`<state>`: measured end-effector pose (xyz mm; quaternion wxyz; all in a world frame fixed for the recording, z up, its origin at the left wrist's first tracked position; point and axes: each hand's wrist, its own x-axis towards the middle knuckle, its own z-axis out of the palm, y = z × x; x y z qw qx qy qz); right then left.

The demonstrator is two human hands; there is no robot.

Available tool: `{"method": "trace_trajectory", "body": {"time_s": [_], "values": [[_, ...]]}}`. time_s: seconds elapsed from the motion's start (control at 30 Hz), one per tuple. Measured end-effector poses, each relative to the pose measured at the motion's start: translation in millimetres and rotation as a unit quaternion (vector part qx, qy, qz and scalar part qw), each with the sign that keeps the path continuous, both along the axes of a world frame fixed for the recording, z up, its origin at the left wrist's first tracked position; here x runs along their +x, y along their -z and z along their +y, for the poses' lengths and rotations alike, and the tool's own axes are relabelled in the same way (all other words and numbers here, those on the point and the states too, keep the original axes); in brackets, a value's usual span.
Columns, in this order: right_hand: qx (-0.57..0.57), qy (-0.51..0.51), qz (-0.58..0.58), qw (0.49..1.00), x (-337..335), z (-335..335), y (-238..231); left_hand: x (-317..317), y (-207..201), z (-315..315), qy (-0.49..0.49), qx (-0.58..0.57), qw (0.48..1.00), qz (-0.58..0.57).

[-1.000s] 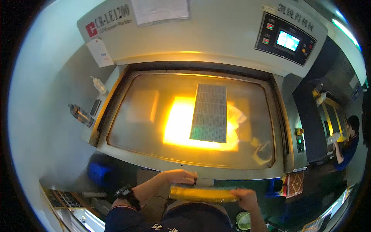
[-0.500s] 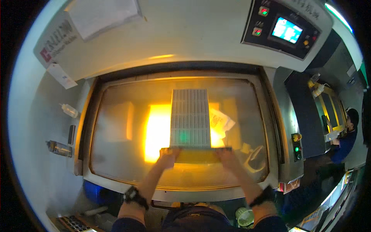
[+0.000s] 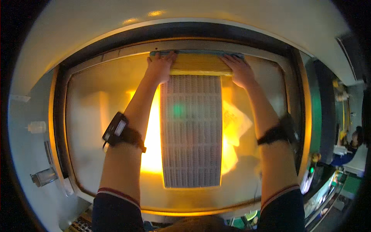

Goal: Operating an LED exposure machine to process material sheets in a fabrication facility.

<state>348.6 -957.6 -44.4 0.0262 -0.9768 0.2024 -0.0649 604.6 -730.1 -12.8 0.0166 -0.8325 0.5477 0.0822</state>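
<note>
A flat yellow bar (image 3: 201, 63) lies across the far edge of a big glass plate (image 3: 96, 127) that glows yellow from below. My left hand (image 3: 159, 66) presses on the bar's left end and my right hand (image 3: 240, 69) on its right end, fingers spread flat over it. Just nearer than the bar, a grey gridded rectangular panel (image 3: 192, 131) rests on the glass between my forearms. Each wrist carries a dark strap with a small device.
A pale machine housing (image 3: 185, 23) frames the glass on all sides. Left of the frame stand a small white bottle (image 3: 36, 127) and a clear container (image 3: 43, 176). At far right another person (image 3: 353, 139) sits by green equipment.
My two hands have carried the yellow bar from the near edge, up over the gridded panel, to the far edge of the glass. My head has moved in closer over the plate.
</note>
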Motion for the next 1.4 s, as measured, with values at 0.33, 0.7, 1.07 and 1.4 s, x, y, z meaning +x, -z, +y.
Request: {"method": "trace_trajectory", "body": {"time_s": [0.33, 0.7, 1.07, 1.4], "values": [[0.267, -0.153, 0.137, 0.941, -297.5, 327.7, -8.7, -264.9, 67.3, 397.7, 0.156, 0.108, 0.98, -0.053], [0.233, 0.204, 0.085, 0.947, -499.8, 275.2, -52.5, -377.5, -67.6, 412.2, 0.02, 0.208, 0.949, 0.236], [0.046, 0.611, 0.018, 0.79, -649.0, 220.9, -128.3, -431.8, -54.3, 410.4, 0.011, 0.131, 0.979, 0.156], [0.172, -0.014, 0.095, 0.98, -459.6, 294.0, -112.5, -377.4, -26.6, 360.6, 0.045, 0.05, 0.997, 0.036]]}}
